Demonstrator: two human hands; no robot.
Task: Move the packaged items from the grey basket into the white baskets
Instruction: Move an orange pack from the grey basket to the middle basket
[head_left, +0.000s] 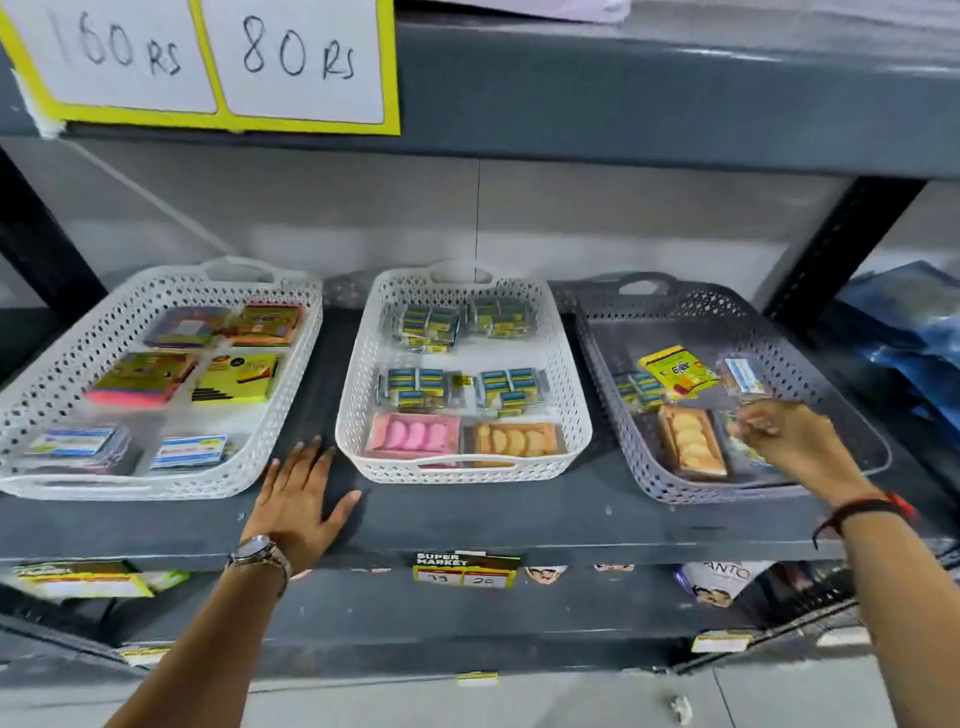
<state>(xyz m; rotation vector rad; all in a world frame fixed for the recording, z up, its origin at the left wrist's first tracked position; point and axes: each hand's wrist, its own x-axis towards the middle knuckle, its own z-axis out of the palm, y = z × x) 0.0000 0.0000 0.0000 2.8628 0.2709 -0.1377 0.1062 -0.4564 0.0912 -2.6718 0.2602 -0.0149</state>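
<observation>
The grey basket (613, 332) stands at the right of the shelf. It holds a yellow packet (675, 371), a small blue-and-yellow pack (640, 391), a clear blue-labelled pack (744, 378) and an orange tray pack (691, 440). My right hand (795, 441) is inside this basket, its fingers pinched near the clear pack; the blur hides whether it grips anything. Two white baskets, the left one (67, 353) and the middle one (358, 384), hold several packs. My left hand (298, 501) lies flat and open on the shelf between them.
The dark shelf board (467, 519) carries all three baskets, with a price tag (465, 570) on its front edge. A black upright post (841, 244) stands behind the grey basket. Blue plastic bags (904, 332) lie to the far right. Price signs (208, 57) hang above.
</observation>
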